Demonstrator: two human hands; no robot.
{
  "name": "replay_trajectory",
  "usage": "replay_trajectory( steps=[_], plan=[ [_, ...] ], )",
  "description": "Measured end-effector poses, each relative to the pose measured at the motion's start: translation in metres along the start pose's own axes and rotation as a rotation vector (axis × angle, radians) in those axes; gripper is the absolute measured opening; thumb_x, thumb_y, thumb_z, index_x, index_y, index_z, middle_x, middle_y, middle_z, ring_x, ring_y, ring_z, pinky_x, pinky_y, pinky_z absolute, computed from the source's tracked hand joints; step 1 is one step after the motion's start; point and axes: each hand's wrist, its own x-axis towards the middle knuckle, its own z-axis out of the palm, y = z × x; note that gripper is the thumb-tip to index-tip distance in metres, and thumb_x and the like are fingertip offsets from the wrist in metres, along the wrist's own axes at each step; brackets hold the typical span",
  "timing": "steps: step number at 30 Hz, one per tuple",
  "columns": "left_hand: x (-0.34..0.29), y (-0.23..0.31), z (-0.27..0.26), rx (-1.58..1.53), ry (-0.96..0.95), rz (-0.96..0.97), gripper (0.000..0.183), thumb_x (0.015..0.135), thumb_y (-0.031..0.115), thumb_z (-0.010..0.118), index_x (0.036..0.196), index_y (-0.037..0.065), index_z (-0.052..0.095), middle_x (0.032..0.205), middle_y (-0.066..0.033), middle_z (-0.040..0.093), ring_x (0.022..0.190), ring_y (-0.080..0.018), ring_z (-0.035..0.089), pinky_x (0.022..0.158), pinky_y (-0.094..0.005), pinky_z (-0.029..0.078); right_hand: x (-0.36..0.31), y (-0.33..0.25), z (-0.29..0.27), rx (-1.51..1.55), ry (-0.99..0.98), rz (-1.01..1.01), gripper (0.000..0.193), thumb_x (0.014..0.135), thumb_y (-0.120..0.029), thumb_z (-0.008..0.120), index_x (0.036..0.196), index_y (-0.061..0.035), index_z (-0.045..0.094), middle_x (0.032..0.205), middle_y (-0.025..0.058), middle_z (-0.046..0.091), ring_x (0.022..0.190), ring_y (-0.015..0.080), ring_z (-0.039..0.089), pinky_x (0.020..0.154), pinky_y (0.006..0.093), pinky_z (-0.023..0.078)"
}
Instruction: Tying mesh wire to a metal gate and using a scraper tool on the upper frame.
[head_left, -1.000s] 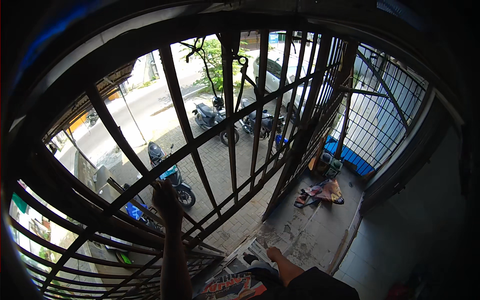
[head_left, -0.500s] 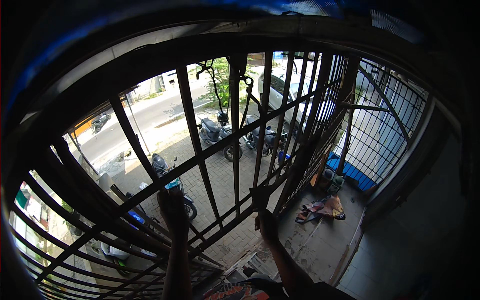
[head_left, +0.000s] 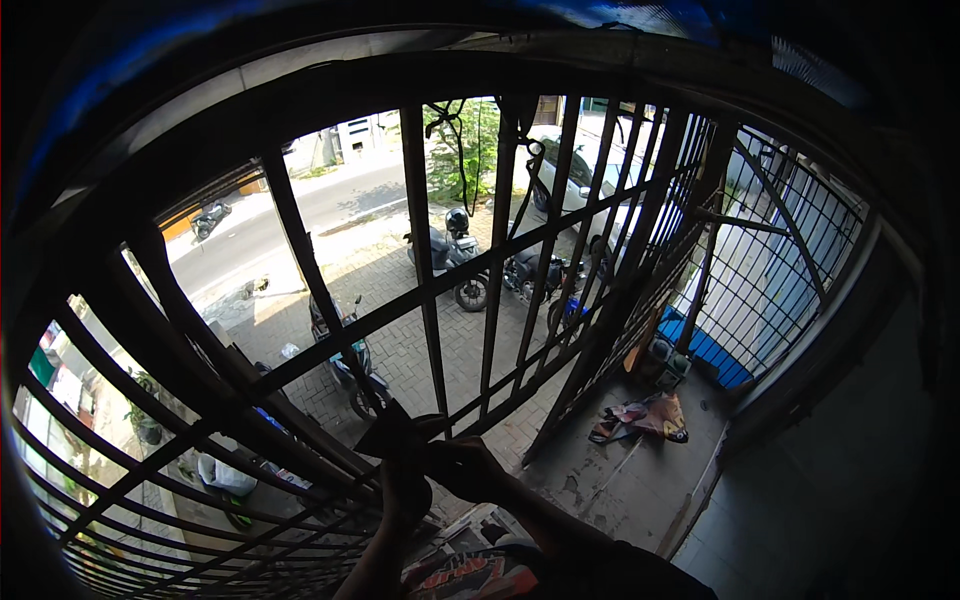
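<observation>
A dark, flat, square-cornered piece stands up from my two hands in front of the barred metal gate. My left hand is closed on its lower part. Close against it, my right hand has its fingers bent at the piece's right edge and seems to pinch it. Both hands are in deep shadow, so the fingertips and what the piece is made of cannot be made out. The bars and a slanting crossbar lie just beyond the hands.
Beyond the bars, several motorbikes and a white car stand on paving beside a road. To the right, a crumpled patterned cloth lies on the floor near a blue bin-like object and a wire mesh panel.
My left hand has left the crossbar and come down to the right. My right hand has brought the dark flat piece leftward to it. The view has shifted slightly.
</observation>
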Motion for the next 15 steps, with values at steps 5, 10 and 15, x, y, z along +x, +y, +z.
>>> replay_trajectory(
  steps=[5,10,15],
  plan=[
    [-0.004,0.017,-0.026,-0.081,0.066,0.025,0.032,0.091,0.029,0.046,0.102,-0.001,0.052,0.104,-0.0164,0.059,0.083,-0.0184,0.061,0.067,-0.0292,0.049,0.038,-0.027,-0.034,-0.268,-0.017,-0.049,0.027,0.079,-0.006,0.062,0.105,-0.0028,0.059,0.097,0.01,0.06,0.085,0.0168,0.061,0.068,0.0279,0.048],
    [-0.015,0.055,-0.067,0.18,0.171,0.016,0.041,0.085,0.033,0.054,0.11,-0.001,0.051,0.102,-0.0143,0.058,0.084,-0.0208,0.061,0.067,-0.0305,0.051,0.089,-0.051,-0.1,-0.564,0.511,-0.105,0.017,0.083,-0.005,0.057,0.099,-0.0059,0.061,0.086,0.0087,0.062,0.081,0.0182,0.06,0.067,0.0268,0.048],
    [-0.021,0.068,-0.1,0.365,0.366,0.322,0.038,0.089,0.032,0.049,0.11,0.001,0.05,0.098,-0.012,0.06,0.083,-0.0193,0.061,0.065,-0.0277,0.051,0.125,-0.066,-0.097,-0.897,0.415,-0.41,0.036,0.081,-0.01,0.058,0.117,-0.004,0.052,0.108,0.0136,0.055,0.102,0.0287,0.053,0.088,0.0388,0.042]
  ],
)
